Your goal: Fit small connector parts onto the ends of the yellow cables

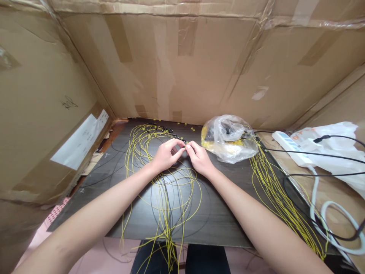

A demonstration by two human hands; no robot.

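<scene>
Over the middle of the dark board, my left hand (167, 155) and my right hand (199, 158) meet at the fingertips. Both are closed in a pinch. The left fingers appear to grip the end of a thin yellow wire; what the right fingertips hold is too small to make out. Just beyond them lie small black connectors (170, 130) on wire ends, with little yellow pieces (192, 129) scattered around. Loops of yellow wires (134, 146) and black ones spread under and left of my hands, and a bunch of yellow wires (168, 232) hangs over the near edge.
Right of my hands sits a clear plastic bag (232, 150) with yellow and black contents. Another bundle of yellow wires (273, 198) runs down the right side. Farther right are a white power strip (293, 148), black cables and a white bag (339, 152). Cardboard walls (171, 68) enclose the board (228, 220).
</scene>
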